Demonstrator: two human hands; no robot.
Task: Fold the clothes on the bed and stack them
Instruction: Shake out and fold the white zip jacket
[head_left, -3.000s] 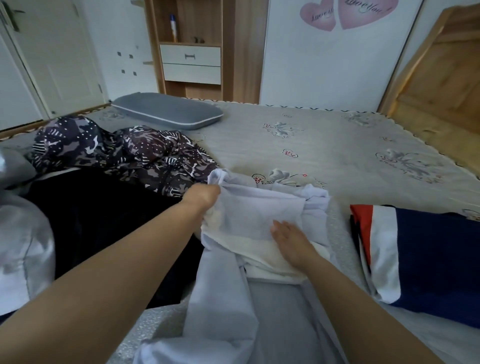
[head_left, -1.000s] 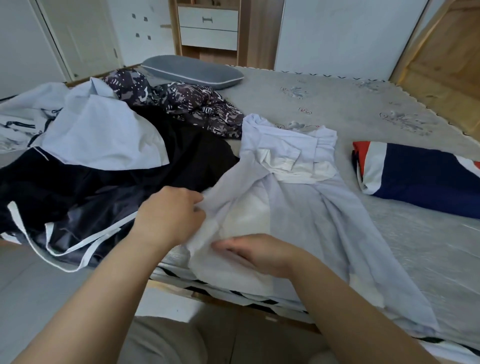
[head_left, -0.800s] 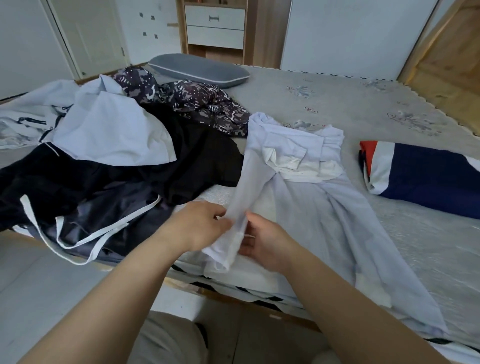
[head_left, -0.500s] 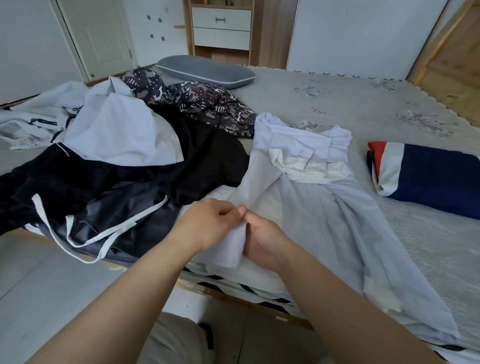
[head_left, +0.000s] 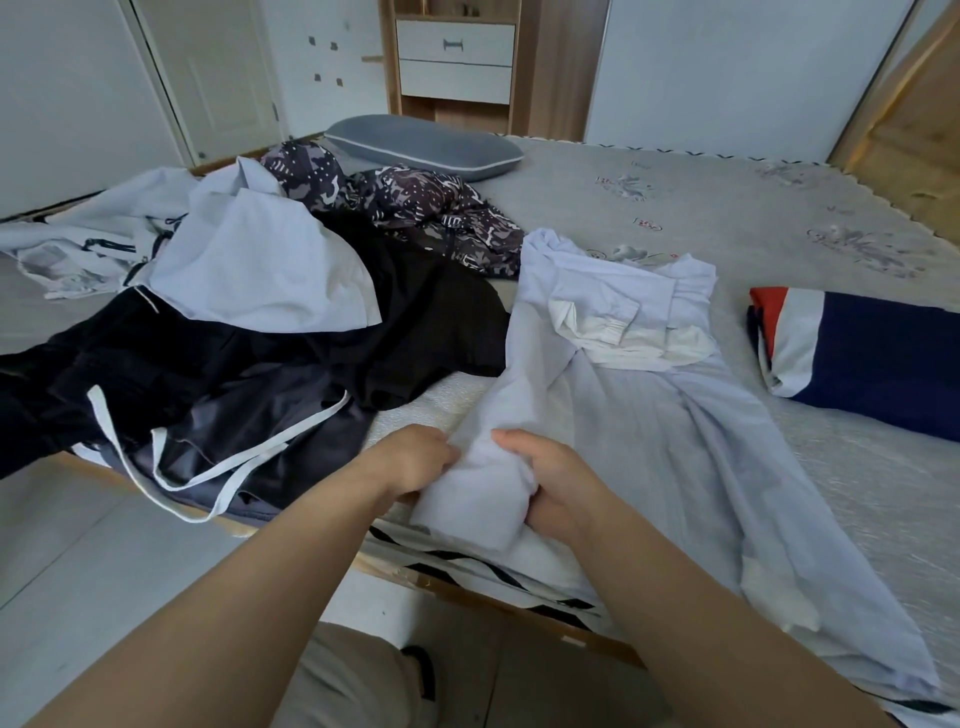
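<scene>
- Lilac garment (head_left: 649, 415) lies along the bed (head_left: 727, 208) edge; left hand (head_left: 410, 460) and right hand (head_left: 558, 480) bunch its near end, fingers clenched in cloth.
- Loose fabric could slide floorward, I'd guess.

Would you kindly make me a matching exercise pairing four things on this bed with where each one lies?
Things:
1. grey pillow
2. pale lilac garment
3. navy, white and red folded item
4. black clothes

Places:
A. near left, hanging over the bed edge
B. far end of the bed
C. right side of the bed
D. gripped by both hands

Pairs: 1-B, 2-D, 3-C, 4-A
</scene>
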